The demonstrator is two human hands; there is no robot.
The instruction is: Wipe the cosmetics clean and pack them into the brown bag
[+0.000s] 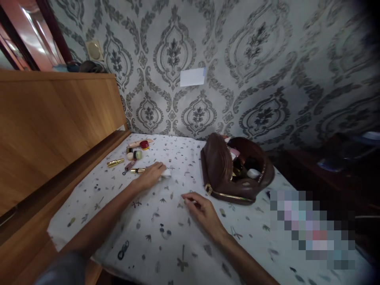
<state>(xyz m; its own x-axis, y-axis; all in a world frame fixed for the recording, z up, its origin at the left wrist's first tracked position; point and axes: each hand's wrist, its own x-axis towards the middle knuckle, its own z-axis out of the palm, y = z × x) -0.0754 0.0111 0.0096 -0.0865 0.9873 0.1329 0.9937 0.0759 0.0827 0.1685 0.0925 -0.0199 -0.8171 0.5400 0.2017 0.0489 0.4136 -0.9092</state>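
Observation:
My left hand (152, 176) reaches across the patterned white cloth with its fingers closed over a small, crumpled-looking white thing (166, 173). Most of that thing is hidden under the fingers, so its kind does not show. Just left of the hand lies a gold tube with a dark band (137, 170), like a lipstick. My right hand (204, 213) is over the middle of the cloth, fingers loosely bent, with nothing visible in it. To its upper right stands a brown makeup bag (219, 166), unzipped, with several small items inside.
Farther left lie another gold tube (115, 162), a small pinkish bottle (129, 166), small jars (137, 154), a red-lidded pot (144, 145) and a pale tube (135, 144). A wooden panel (59, 122) borders the left; the patterned wall (166, 107) stands behind. A blurred patch (311, 225) covers the right.

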